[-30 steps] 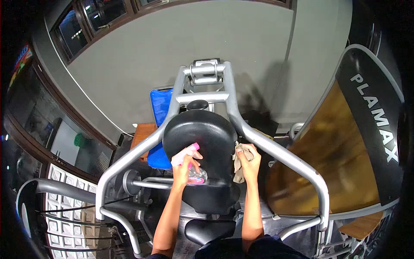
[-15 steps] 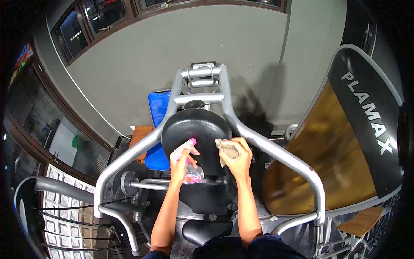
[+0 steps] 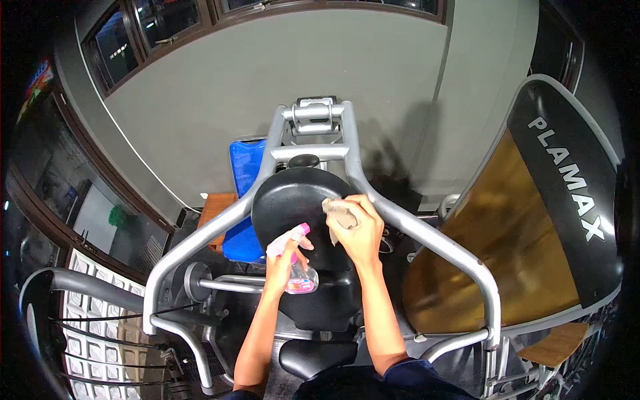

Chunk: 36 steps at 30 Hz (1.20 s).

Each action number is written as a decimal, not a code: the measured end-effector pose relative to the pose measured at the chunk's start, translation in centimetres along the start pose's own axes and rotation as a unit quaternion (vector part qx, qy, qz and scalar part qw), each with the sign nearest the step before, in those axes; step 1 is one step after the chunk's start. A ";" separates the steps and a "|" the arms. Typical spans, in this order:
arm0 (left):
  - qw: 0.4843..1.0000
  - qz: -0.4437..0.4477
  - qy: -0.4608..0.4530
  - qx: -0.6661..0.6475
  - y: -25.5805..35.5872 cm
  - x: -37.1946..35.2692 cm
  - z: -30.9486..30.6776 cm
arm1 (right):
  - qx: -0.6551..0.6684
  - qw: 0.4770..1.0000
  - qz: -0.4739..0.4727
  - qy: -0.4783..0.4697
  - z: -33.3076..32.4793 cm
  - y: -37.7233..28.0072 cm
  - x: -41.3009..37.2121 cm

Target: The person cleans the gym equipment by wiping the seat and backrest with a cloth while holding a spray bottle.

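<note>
Pressing a beige cloth (image 3: pixel 337 212) onto the upper right part of the black pad (image 3: pixel 293 193) with the right hand (image 3: pixel 359 233), the fingers closed over the cloth and the palm turned to the pad. Gripping a clear spray bottle (image 3: pixel 301 279) in the left hand (image 3: pixel 281 261), the fingers wrapped around its neck (pink spray head on top, nozzle pointing up and to the right, toward the cloth). Holding this bottle nearly upright in front of the lower half of the pad, just beside the right wrist; not possible to tell whether it is touching the pad. Facing the pad straight ahead, with its long axis running away from the body, between the two grey frame tubes (image 3: pixel 407 233). Reaching higher and further with the right hand, so the nearer one to the top of the pad.
</note>
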<state>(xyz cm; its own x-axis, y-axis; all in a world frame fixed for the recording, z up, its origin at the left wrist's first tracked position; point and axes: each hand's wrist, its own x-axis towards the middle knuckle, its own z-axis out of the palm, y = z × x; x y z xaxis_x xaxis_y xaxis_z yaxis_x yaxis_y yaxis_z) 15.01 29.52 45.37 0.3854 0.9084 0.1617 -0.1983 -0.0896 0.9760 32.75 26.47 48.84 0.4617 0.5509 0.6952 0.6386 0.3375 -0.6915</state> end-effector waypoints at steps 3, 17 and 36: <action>1.000 0.001 0.006 -0.020 -0.1 0.0 -0.2 | -0.040 0.998 -0.008 -0.052 -0.7 0.4 -1.9; 1.000 -0.012 -0.002 0.010 0.4 -1.2 -2.0 | -0.047 0.999 -0.010 0.014 1.0 -0.9 -0.8; 1.000 0.002 0.007 0.007 1.0 -1.7 -4.9 | -0.102 0.993 -0.034 0.041 1.4 -0.7 -2.3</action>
<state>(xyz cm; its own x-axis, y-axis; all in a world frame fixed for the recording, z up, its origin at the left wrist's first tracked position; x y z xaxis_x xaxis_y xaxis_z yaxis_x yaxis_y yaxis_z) 9.73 29.87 45.34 0.3725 0.9135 0.1634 -0.1871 -0.0986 0.9774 30.34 26.04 47.41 0.4561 0.4654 0.7585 0.7782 0.2050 -0.5936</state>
